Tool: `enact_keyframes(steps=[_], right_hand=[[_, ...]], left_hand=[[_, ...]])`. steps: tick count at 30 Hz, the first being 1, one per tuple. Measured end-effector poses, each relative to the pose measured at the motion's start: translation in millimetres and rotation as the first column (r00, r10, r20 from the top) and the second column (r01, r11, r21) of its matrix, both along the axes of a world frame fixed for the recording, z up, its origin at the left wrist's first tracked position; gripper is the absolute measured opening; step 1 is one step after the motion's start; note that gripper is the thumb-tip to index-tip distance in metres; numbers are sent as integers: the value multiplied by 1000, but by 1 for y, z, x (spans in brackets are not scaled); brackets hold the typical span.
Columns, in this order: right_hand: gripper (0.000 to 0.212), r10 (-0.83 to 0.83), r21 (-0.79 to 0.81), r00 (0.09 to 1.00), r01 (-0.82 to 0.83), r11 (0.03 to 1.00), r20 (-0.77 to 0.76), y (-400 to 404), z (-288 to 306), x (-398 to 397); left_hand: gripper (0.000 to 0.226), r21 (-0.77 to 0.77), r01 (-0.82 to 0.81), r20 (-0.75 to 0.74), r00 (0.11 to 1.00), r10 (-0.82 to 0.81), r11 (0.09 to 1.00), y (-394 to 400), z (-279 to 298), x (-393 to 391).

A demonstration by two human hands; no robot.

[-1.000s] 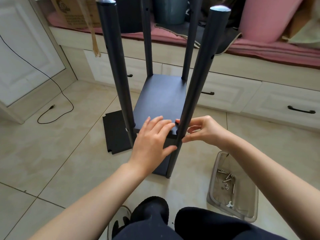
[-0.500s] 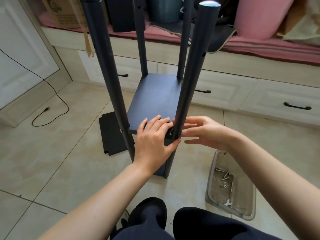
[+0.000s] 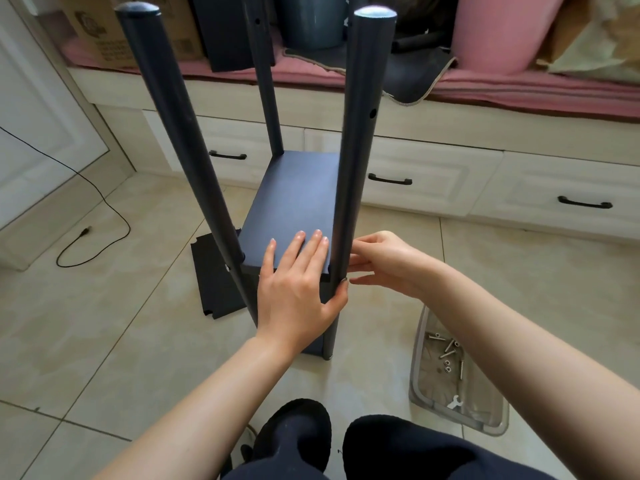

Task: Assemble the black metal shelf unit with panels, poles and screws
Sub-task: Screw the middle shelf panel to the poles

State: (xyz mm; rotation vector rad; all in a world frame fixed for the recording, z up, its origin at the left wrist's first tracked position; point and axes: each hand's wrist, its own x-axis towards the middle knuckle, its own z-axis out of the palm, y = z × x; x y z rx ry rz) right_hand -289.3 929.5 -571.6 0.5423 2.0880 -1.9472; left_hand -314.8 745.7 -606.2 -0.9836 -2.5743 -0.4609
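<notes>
At frame centre, the left hand (image 3: 298, 292) lies flat on the black shelf panel (image 3: 294, 206), thumb against the near right pole (image 3: 356, 161). The right hand (image 3: 384, 261) pinches at that pole; whatever it holds is hidden. A clear tray (image 3: 420, 344) at lower right holds screws (image 3: 446, 351).

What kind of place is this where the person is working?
Probably a room at home: a tiled floor, a built-in bench with white drawers and a pink cushion on top, with a cardboard box stored there.
</notes>
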Motion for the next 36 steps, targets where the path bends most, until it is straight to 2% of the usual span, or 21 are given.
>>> enact_keyframes(steps=[3, 8, 12, 16, 18, 22, 26, 30, 33, 36], right_hand=[[33, 2, -56, 1000, -2, 998, -3, 14, -11, 13], [30, -145, -22, 986, 148, 989, 85, 56, -49, 56], [24, -308, 27, 926, 309, 951, 218, 88, -90, 101], [17, -422, 125, 850, 403, 906, 314, 105, -134, 138], [15, -420, 239, 833, 353, 905, 361, 106, -156, 150], [14, -321, 389, 819, 131, 912, 475, 102, -200, 162], [16, -266, 516, 827, -33, 856, 494, 98, -229, 155], [26, -383, 614, 816, 45, 788, 432, 102, -246, 148], [36, -470, 644, 771, 104, 758, 429, 110, -256, 146], [35, -509, 666, 746, 121, 737, 428, 114, -265, 145]], left_hand=[[63, 2, -3, 4, 1000, 3, 1000, 1, -1, 0], [58, -3, -8, 23, 1000, 8, 1000, 3, 0, 3], [58, 7, -7, 0, 1000, 7, 1000, 3, -1, 3], [57, 40, -4, -52, 999, 6, 999, 5, -6, 2], [55, 47, -3, -73, 997, 6, 999, 5, -9, 1], [53, 64, -6, -113, 994, 13, 998, 7, -14, 0], [51, 84, -4, -153, 988, 17, 996, 9, -17, -1], [49, 103, 14, -172, 985, 4, 995, 9, -20, -3], [46, 134, 17, -195, 981, 10, 991, 10, -22, -2], [45, 149, 27, -195, 981, 3, 988, 11, -23, -3]])
